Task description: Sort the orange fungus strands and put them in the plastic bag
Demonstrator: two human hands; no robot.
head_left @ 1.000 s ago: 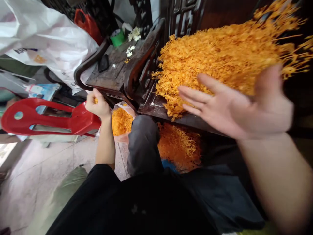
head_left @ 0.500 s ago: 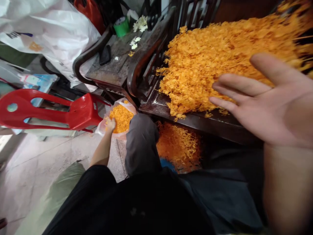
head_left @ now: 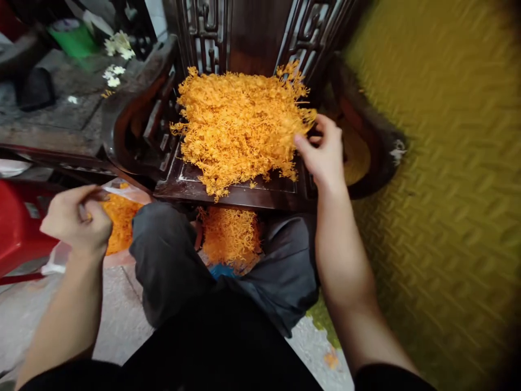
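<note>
Orange flower sprigs with thin stems form a thick pile (head_left: pixel 240 125) on a dark carved wooden chair. At the pile's right edge, my right hand (head_left: pixel 325 155) has its thumb and curled fingers around the outer sprigs. My left hand (head_left: pixel 79 222) is raised at the left, its fingers bent in toward the thumb; whatever they hold, if anything, I cannot make out. Behind and beside that hand is a pale plastic bag (head_left: pixel 136 194) of loose orange petals (head_left: pixel 121 222), partly covered by the hand. More orange stems (head_left: pixel 232 233) lie below the seat, between my knees.
A red plastic chair (head_left: pixel 20 228) stands at the left by the bag. On the dark side table (head_left: pixel 77 127) are green tape (head_left: pixel 73 41), white flowers (head_left: pixel 114 75) and a black flat object (head_left: pixel 35 89). A yellow textured mat (head_left: pixel 443 179) rises along the right side.
The view has swung right. My right hand has gone from spread out above the pile to its right edge, fingers curling. My left hand has come up out of the petal bag.
</note>
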